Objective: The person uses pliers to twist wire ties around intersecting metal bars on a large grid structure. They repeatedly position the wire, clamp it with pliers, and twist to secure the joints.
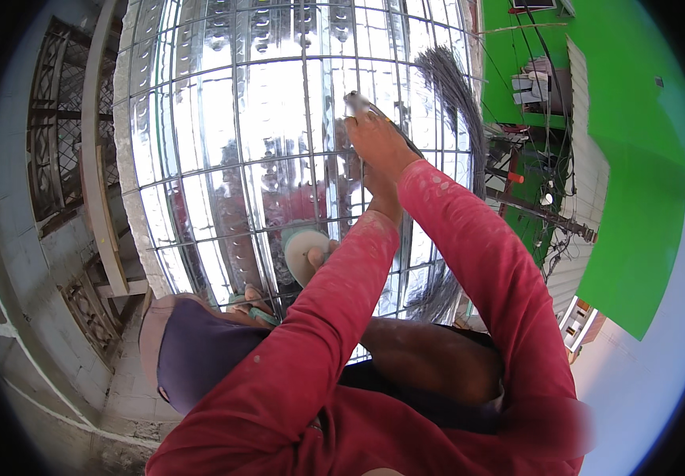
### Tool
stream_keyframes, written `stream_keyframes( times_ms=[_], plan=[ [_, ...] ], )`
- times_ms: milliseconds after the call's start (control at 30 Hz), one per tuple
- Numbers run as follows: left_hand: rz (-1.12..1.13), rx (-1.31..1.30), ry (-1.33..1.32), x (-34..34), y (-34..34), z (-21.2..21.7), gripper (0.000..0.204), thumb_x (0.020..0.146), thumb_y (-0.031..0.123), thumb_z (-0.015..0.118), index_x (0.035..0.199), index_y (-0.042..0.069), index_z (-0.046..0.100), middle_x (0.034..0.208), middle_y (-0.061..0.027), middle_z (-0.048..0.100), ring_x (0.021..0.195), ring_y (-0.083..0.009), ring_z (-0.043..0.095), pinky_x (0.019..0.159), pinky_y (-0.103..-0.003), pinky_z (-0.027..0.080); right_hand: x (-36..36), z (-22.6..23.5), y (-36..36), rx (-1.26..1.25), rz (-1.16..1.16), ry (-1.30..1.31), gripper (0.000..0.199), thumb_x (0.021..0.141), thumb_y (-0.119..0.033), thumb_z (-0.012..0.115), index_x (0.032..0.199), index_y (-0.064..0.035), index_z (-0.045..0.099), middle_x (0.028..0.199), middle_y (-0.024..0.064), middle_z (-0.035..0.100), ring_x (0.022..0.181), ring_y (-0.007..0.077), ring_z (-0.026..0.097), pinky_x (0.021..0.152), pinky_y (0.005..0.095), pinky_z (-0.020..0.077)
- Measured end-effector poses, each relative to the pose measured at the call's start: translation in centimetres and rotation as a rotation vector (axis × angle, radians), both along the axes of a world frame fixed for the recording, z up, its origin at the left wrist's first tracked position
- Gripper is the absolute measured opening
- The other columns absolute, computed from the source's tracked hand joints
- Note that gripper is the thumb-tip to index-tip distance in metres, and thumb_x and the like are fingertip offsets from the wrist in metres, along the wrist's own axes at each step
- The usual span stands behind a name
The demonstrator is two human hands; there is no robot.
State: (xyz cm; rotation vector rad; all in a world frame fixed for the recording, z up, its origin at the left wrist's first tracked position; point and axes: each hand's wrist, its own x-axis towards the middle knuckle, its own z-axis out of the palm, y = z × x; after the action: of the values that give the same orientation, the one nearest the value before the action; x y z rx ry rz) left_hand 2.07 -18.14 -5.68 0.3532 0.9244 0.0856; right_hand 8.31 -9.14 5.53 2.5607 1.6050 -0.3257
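A grid of thin steel rebar (303,159) lies flat over shiny ribbed metal decking, its bars crossing just under the fingers of the right hand (378,139). A small metal tool (356,101) juts beyond those fingertips, gripped and tilted onto a bar crossing.

bright daylight | glare on metal decking (279,111) (blown highlights) | edges fisheye-bent, dark vignette

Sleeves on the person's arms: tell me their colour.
Red, flecked with pale spots; the sleeves show best in the head view.
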Motion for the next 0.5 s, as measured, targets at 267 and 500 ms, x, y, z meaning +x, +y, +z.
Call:
stream_keyframes(
  times_ms=[267, 500],
  plan=[
    [0.225, -0.155, 0.048, -3.8, 0.0, 6.2, 0.033, 0.108, 0.029, 0.041, 0.125, 0.008, 0.059, 0.103, -0.0045, 0.065, 0.095, -0.0171, 0.063, 0.081, -0.035, 0.049, 0.3, 0.8, 0.4, -0.175, -0.093, 0.281, 0.012, 0.091, -0.006, 0.058, 0.100, -0.0002, 0.062, 0.095, 0.0227, 0.066, 0.092, 0.0397, 0.070, 0.080, 0.0470, 0.0554],
    [0.013, 0.665, 0.275, -4.9, 2.1, 8.6, 0.031, 0.107, 0.020, 0.041, 0.117, 0.001, 0.063, 0.088, -0.0108, 0.067, 0.078, -0.0217, 0.062, 0.075, -0.037, 0.048, 2.7, 1.8, 0.9, -0.328, -0.031, 0.352, 0.015, 0.091, -0.013, 0.065, 0.089, 0.0015, 0.064, 0.084, 0.0219, 0.070, 0.086, 0.0397, 0.069, 0.078, 0.0464, 0.0538]
  ],
)
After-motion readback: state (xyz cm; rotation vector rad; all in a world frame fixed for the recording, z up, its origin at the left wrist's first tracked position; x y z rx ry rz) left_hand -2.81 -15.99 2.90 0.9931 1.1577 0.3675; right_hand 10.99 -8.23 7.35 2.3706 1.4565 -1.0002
